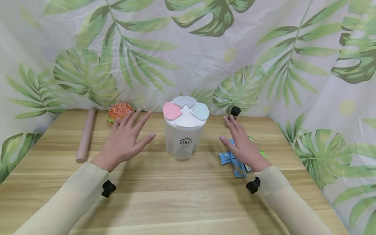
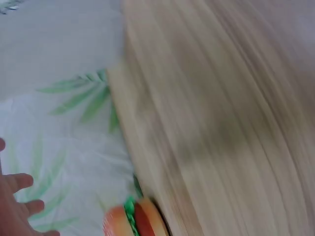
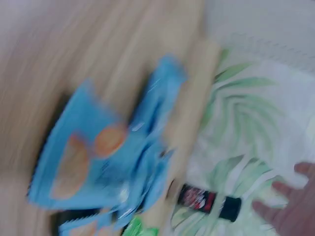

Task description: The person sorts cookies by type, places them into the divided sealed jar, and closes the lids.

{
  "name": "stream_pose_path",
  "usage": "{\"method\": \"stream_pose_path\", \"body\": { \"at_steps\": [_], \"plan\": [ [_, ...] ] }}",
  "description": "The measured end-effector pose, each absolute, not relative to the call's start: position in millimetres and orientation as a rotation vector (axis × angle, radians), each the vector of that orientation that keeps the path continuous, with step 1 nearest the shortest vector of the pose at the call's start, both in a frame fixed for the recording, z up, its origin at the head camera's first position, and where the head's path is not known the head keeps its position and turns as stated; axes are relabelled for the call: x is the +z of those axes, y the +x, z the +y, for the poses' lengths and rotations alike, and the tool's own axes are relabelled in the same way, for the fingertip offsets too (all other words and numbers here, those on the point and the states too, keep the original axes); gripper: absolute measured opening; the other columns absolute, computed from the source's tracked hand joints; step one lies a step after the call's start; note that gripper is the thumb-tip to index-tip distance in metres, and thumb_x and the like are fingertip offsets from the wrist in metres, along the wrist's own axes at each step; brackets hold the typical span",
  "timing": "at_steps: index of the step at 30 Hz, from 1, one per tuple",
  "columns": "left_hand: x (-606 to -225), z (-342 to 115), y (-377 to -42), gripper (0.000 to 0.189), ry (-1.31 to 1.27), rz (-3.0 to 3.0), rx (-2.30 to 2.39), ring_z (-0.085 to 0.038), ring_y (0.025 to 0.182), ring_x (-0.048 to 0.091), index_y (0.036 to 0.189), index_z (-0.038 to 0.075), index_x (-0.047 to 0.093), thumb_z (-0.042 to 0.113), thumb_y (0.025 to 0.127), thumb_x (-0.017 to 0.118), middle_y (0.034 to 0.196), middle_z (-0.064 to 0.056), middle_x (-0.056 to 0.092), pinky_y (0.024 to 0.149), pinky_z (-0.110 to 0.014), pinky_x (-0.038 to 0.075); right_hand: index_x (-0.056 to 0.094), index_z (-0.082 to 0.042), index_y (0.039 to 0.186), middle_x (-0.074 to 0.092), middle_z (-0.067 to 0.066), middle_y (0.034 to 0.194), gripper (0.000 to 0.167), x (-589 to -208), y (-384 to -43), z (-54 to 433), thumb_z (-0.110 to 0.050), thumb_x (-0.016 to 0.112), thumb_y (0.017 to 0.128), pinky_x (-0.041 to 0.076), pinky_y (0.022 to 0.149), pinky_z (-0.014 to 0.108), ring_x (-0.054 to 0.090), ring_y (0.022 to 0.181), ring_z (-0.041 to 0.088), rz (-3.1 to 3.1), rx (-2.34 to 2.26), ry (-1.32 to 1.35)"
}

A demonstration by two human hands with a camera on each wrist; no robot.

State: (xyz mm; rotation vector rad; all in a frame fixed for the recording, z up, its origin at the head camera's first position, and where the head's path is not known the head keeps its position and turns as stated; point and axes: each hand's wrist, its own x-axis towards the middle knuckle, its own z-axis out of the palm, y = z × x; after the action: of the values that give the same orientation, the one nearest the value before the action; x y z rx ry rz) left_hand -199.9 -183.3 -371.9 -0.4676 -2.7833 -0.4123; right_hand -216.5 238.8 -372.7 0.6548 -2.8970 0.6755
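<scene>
Between the two hands stands a clear plastic canister (image 1: 185,140) marked 2000, its white lid (image 1: 186,121) carrying pink, grey and pale blue flaps. My left hand (image 1: 124,140) hovers with spread fingers to the canister's left, holding nothing; a toy hamburger (image 1: 119,111) sits just beyond its fingertips. On the other side my right hand (image 1: 242,143) is spread over a small pile of blue snack packets (image 1: 239,168), partly hiding them, and grips nothing. In the right wrist view the packets (image 3: 98,162) appear blurred, with a bit of green wrapper (image 3: 140,228) below.
A pinkish rolling-pin-like rod (image 1: 86,135) lies at the table's left. Behind the right fingertips stands a small black-capped bottle (image 1: 235,111), its dark label visible in the right wrist view. A leaf-print curtain (image 1: 188,58) hangs along the back edge of the wooden table (image 1: 176,202).
</scene>
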Motion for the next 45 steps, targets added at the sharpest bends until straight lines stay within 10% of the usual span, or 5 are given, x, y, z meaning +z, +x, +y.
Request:
{"method": "stream_pose_path", "body": {
  "at_steps": [9,16,45],
  "plan": [
    [-342,-152,-201,0.072,-0.732,-2.434,-0.754,-0.035,0.152,0.044,0.161,0.013,0.042,0.039,0.1,0.07,0.164,-0.013,0.046,0.121,-0.06,0.039,0.036,-0.025,0.164,0.034,0.0,0.171,0.064,-330,-212,210,-0.029,0.064,0.106,0.044,0.119,0.055,0.033,0.159,0.024,-2.571,0.961,0.939],
    [-331,-130,-203,0.061,-0.941,-2.291,-0.775,-0.032,0.15,0.05,0.151,0.011,0.058,0.024,0.095,0.079,0.155,-0.009,0.059,0.124,-0.049,0.041,0.059,-0.012,0.148,0.058,0.009,0.154,0.054,-312,-216,186,-0.01,0.075,0.097,0.044,0.122,0.048,0.05,0.148,0.028,-2.376,0.936,1.159],
    [-325,-118,-205,0.045,-1.096,-2.246,-0.766,-0.03,0.137,0.063,0.138,0.007,0.069,0.008,0.094,0.077,0.144,-0.013,0.067,0.115,-0.049,0.05,0.077,-0.006,0.126,0.075,0.012,0.13,0.036,-306,-227,170,-0.001,0.078,0.09,0.054,0.111,0.045,0.068,0.129,0.032,-2.209,0.69,1.334]
  ]
}}
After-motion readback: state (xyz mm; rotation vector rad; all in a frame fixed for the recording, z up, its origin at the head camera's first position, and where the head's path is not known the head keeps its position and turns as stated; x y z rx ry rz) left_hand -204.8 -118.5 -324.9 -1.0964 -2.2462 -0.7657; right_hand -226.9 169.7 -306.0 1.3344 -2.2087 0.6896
